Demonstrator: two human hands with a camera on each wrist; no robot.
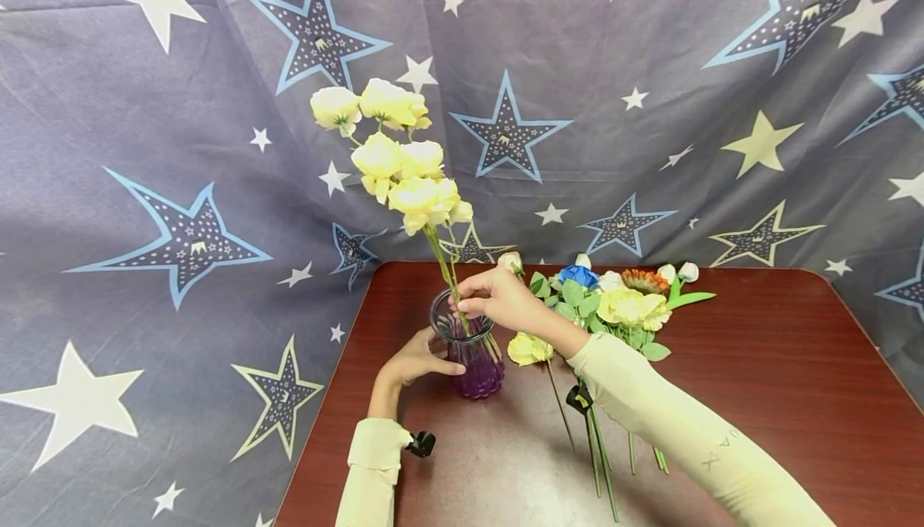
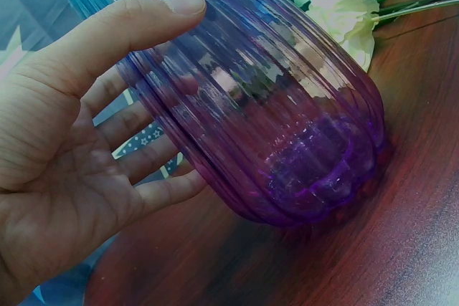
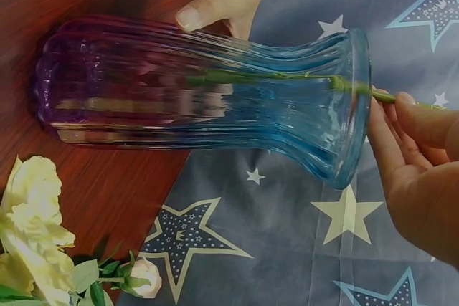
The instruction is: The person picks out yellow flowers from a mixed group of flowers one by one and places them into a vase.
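A ribbed glass vase (image 1: 478,366), blue at the neck and purple at the base, stands upright on the table. My left hand (image 1: 417,360) holds it from the left, thumb along the near side and fingers behind, as the left wrist view shows. Between thumb and fingers my right hand (image 1: 498,298) pinches the green stem (image 3: 384,96) of a tall spray of cream-yellow flowers (image 1: 404,166) at the vase's rim. The stem's lower end is inside the vase, seen through the glass in the right wrist view. Its blooms rise high above and lean left.
Right of the vase lie several loose artificial flowers on the brown table (image 1: 751,350): a blue rose (image 1: 578,276), an orange flower (image 1: 645,281), yellow blooms (image 1: 631,308) and a single yellow flower (image 1: 529,348). Behind hangs a grey star-patterned cloth (image 1: 592,54).
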